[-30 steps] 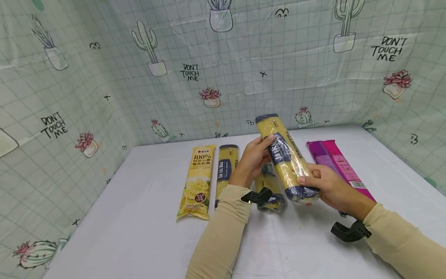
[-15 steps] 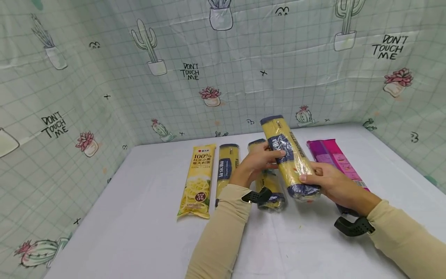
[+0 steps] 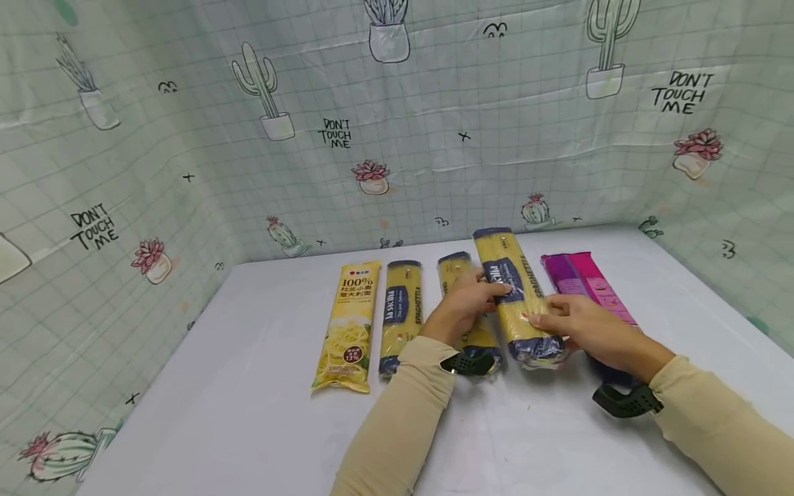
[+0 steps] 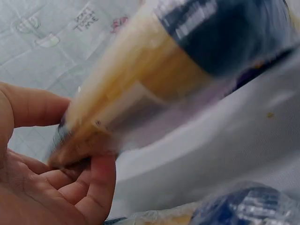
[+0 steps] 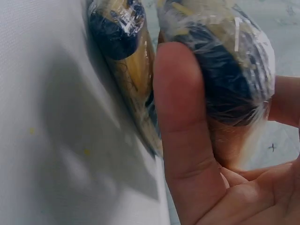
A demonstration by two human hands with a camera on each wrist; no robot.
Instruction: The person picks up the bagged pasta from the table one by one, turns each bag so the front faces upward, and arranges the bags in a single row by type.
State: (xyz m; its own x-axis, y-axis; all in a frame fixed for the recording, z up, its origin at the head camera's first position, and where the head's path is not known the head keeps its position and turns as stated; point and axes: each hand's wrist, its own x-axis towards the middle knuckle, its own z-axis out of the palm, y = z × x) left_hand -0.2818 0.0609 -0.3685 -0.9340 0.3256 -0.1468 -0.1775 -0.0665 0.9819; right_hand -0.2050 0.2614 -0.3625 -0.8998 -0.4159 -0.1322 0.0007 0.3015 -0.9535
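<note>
Both hands hold a clear-wrapped pack of spaghetti (image 3: 512, 320) with dark blue ends and a blue label, tilted over the white table. My left hand (image 3: 462, 304) grips its left side near the label, thumb on top; the left wrist view shows the fingers curled under the pack (image 4: 136, 79). The right hand (image 3: 592, 332) pinches the lower right side, its thumb over the front by the blue end (image 5: 225, 75). Just left, a second spaghetti pack (image 3: 479, 337) lies partly hidden behind my left hand and wrist.
Further left on the table (image 3: 248, 386) lie another spaghetti pack (image 3: 402, 331) and a yellow noodle packet (image 3: 347, 331). A purple and pink packet (image 3: 586, 282) lies right, partly behind my right hand. A cactus-print cloth (image 3: 422, 165) hangs behind.
The held spaghetti pack has come down toward the table and shifted slightly right. My left hand has moved right with it, and more of the leftmost spaghetti pack shows.
</note>
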